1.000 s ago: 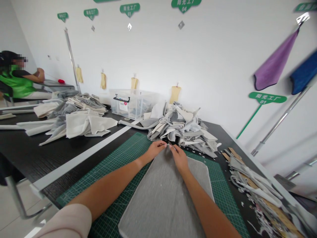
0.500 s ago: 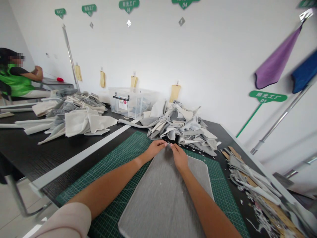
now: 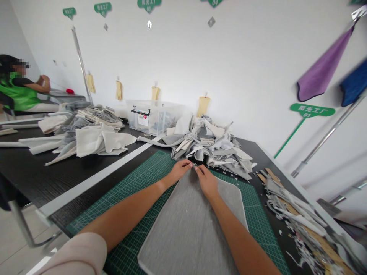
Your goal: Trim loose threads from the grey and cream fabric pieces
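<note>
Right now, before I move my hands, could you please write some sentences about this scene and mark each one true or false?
1. The left hand and right hand are both at the far edge of the grey fabric pad. True.
2. The pad lies on a green cutting mat. True.
3. The clear plastic box stands on the floor. False: it stands on the black table, behind the fabric pile.
4. The purple towel lies on the table. False: it hangs on the wall.
5. A co-worker in a green vest is seated at the far left. True.
</note>
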The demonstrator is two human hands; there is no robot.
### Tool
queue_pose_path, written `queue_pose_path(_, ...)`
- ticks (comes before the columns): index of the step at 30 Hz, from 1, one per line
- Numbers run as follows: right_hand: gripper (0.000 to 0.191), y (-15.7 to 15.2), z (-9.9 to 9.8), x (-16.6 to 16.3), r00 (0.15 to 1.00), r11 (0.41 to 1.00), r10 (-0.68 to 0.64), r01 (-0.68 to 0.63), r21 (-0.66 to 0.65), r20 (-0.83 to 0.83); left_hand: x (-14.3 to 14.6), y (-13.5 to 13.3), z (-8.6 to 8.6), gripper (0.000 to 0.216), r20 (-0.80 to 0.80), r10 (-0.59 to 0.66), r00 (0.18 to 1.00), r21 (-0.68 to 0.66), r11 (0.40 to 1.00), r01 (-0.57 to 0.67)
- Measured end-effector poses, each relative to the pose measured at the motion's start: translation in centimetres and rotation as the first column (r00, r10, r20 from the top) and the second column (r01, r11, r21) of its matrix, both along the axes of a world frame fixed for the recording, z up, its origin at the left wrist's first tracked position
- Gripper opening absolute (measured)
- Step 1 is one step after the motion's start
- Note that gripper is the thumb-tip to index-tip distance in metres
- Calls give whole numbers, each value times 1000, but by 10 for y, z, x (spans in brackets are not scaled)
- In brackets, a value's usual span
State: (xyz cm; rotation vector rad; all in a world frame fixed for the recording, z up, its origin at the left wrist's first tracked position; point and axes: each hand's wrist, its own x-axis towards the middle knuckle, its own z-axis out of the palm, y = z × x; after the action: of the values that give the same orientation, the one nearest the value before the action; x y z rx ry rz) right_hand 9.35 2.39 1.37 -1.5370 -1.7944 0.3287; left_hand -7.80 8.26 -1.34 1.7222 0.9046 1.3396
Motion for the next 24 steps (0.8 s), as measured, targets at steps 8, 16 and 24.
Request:
queue_pose_path(8, 42, 2, -4, 0, 997, 1000, -18, 18, -6, 80, 0, 2, -4, 32, 36, -10, 999, -32, 999, 11)
queue_pose_path(16, 43, 3, -7, 0, 996, 1000, 7, -4, -30, 93, 2, 6, -8, 32, 55, -33, 998, -64, 997, 36)
queue_pose_path(24, 45, 5, -8, 1, 992, 999, 26, -21, -41, 125, 1, 5, -10, 31, 81, -79, 994, -83, 993, 86)
